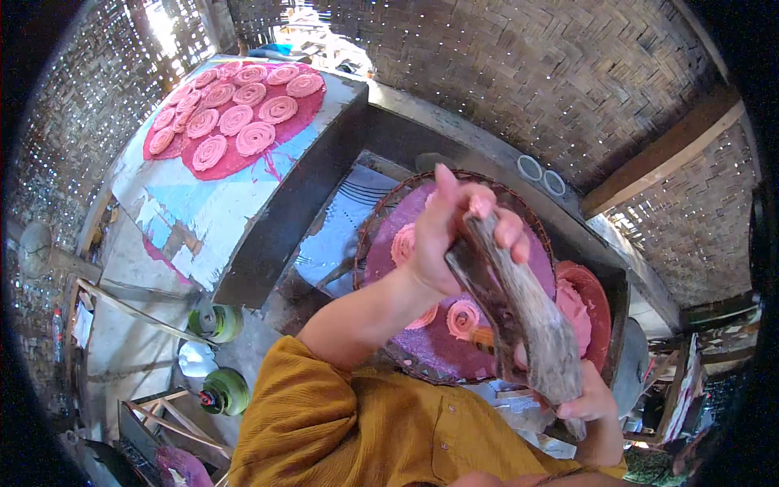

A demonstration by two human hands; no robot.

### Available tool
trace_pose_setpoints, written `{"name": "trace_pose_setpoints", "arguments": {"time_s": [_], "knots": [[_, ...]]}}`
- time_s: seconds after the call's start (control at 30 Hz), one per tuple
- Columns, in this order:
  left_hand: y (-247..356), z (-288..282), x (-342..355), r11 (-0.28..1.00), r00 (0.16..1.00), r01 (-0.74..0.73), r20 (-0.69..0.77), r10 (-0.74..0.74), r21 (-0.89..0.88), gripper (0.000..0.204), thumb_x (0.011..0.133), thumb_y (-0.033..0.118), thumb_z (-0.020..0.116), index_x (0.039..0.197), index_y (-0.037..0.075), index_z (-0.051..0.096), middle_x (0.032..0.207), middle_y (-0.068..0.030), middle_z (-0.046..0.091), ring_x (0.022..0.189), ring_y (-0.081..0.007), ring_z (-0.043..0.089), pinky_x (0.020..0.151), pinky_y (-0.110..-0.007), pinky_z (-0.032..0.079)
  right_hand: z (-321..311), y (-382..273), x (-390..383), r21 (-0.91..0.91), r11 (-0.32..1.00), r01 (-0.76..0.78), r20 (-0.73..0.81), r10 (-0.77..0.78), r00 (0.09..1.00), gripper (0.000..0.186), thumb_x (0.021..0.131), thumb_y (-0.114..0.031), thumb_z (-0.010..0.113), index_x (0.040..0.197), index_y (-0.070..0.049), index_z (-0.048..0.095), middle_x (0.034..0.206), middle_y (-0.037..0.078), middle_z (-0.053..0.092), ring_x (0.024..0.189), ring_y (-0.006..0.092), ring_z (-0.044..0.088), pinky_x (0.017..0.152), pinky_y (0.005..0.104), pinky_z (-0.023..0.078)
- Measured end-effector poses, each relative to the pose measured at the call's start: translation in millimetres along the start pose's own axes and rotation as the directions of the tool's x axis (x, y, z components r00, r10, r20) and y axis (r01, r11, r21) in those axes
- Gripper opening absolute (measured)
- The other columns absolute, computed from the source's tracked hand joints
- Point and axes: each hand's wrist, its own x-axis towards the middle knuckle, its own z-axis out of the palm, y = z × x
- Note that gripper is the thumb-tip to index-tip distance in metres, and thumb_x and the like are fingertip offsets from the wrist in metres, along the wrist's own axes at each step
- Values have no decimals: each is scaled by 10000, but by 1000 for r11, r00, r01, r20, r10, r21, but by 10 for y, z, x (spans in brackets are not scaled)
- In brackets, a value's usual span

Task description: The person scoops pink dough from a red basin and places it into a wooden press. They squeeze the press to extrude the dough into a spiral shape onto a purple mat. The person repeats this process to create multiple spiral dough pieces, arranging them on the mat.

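Note:
My left hand (442,252) grips the upper end of a weathered wooden tool (535,333), with a bit of pink paste at its top. My right hand (592,406) is closed on the tool's lower end. The tool is held slanting over a round wicker-rimmed tray with a purple-pink surface (434,357). Pink piped rosettes (461,318) lie on that surface, some partly hidden by my left hand and the tool. A reddish basin (599,296) with pink paste (574,325) is beside the tray at the right, partly behind the tool.
A peeling board (187,227) at upper left carries several pink rosettes (235,119) on darker pink sheets. Green cylinders (227,394) sit lower left. Two white rings (529,168) lie on the back ledge. A wooden beam (661,154) crosses the woven wall (535,57) at right.

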Motion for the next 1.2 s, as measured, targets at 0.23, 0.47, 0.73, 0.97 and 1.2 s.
{"name": "trace_pose_setpoints", "arguments": {"time_s": [0.23,0.47,0.73,0.97,1.2], "knots": [[-49,30,189,995,995,-89,-45,92,54,487,843,566,289,742,170,552,738,-118,564,740,-324,553,690,-421,445,-85,-213,-65,-258,964,68,-150,-109,983,750,463,-366,783,1004,92,537,907,67,594,781,137,541,742,257,405],[209,302,191,991,994,-69,-73,78,118,523,843,589,243,728,181,548,745,-122,571,748,-335,553,683,-411,448,-1,-172,124,-144,979,146,-42,-153,987,569,516,-221,777,965,67,578,878,62,615,815,120,537,759,270,416],[-65,128,16,992,997,-64,58,58,106,538,850,589,201,836,180,551,830,-115,576,842,-319,545,717,-403,447,-75,31,-99,-342,915,216,-11,-233,972,562,496,-252,793,917,61,593,842,82,623,789,113,547,738,269,423],[-166,11,205,999,997,-44,-61,45,24,529,841,580,256,683,152,524,680,-123,559,702,-328,563,633,-401,454,-92,21,-168,-332,936,117,-211,-194,958,580,488,-309,788,902,51,601,816,80,625,776,117,555,726,270,430],[-77,-66,306,950,892,276,-407,-197,146,587,847,564,291,1180,116,471,1046,-107,543,964,-251,514,807,-367,434,-41,210,93,-249,936,247,-334,-322,886,633,512,-318,773,988,46,569,889,76,611,792,130,550,730,288,439]]}}
